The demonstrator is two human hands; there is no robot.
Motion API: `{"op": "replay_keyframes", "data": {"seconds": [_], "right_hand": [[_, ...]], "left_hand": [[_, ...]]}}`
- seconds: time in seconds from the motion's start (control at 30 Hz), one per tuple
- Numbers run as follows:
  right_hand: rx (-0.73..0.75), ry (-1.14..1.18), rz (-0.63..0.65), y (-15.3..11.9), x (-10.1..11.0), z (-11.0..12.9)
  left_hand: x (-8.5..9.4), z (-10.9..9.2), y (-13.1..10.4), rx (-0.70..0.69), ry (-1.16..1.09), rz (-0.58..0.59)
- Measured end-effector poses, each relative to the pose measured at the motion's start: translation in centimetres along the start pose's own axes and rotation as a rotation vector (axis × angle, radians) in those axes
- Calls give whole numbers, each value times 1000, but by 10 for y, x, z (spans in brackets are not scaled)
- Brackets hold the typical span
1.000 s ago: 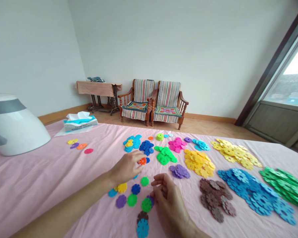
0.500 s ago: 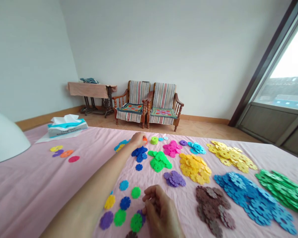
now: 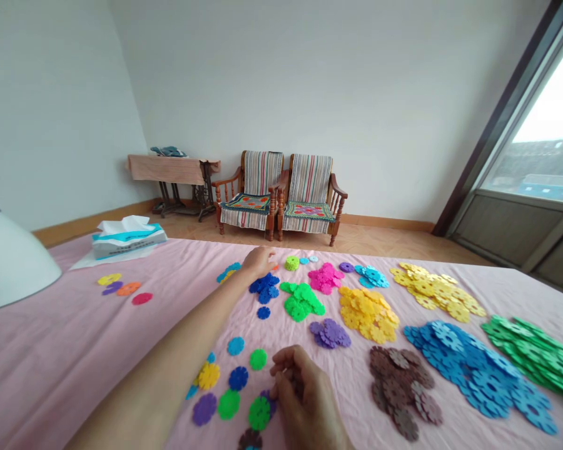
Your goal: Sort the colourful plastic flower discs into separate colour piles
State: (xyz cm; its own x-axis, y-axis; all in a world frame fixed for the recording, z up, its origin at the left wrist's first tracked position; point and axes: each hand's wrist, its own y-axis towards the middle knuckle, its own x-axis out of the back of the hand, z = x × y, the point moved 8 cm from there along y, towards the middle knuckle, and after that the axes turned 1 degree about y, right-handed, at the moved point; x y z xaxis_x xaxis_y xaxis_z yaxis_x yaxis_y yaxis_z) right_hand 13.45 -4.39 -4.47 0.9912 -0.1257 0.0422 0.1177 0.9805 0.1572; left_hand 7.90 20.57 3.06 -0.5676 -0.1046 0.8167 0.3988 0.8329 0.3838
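Observation:
My left hand (image 3: 258, 260) reaches to the far side of the pink cloth, beside an orange flower-shaped disc (image 3: 276, 268) that is mostly hidden. Its fingers are largely behind the back of the hand, so their grip does not show. Close to me, my right hand (image 3: 304, 394) is closed with curled fingers; whatever lies inside is hidden. Left of it are loose notched discs: a green disc (image 3: 259, 412), a dark blue disc (image 3: 238, 378), a purple disc (image 3: 204, 409) and a yellow disc (image 3: 209, 375). A dark blue pile (image 3: 264, 287) sits below my left hand.
Piles of discs spread rightward: bright green (image 3: 302, 302), pink (image 3: 326, 277), yellow (image 3: 370, 314), brown (image 3: 398, 387), blue (image 3: 481, 369) and dark green (image 3: 535, 356). A lime stack (image 3: 291, 263) stands near the far edge. At left are a tissue box (image 3: 129, 239) and a white rounded object (image 3: 14, 262).
My left hand has shifted slightly left and up, its fingertips lifting from the orange disc that showed beside them. My right hand has stayed almost in place.

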Motion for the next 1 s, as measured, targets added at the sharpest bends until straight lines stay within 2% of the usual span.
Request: {"op": "replay_keyframes", "data": {"seconds": [0.1,0.27,0.4,0.5,0.6,0.87,0.93,1.0], "right_hand": [[13,-76,-39,-1,6,5],[132,-310,-57,-5,9,22],[150,-380,-23,-7,6,26],[125,-431,-9,-6,4,25],[107,-537,17,-1,1,27],[73,-862,140,19,-15,36],[75,-896,159,20,-18,36],[79,-902,172,18,-18,36]], "left_hand": [[21,-10,-27,-5,-75,-68],[49,-17,-106,20,-202,-86],[63,-4,-168,132,-292,-87],[66,6,-197,203,-333,-99],[66,12,-208,241,-384,-121],[63,26,-206,287,-482,-157],[64,23,-205,256,-442,-145],[64,12,-205,179,-388,-84]]}}
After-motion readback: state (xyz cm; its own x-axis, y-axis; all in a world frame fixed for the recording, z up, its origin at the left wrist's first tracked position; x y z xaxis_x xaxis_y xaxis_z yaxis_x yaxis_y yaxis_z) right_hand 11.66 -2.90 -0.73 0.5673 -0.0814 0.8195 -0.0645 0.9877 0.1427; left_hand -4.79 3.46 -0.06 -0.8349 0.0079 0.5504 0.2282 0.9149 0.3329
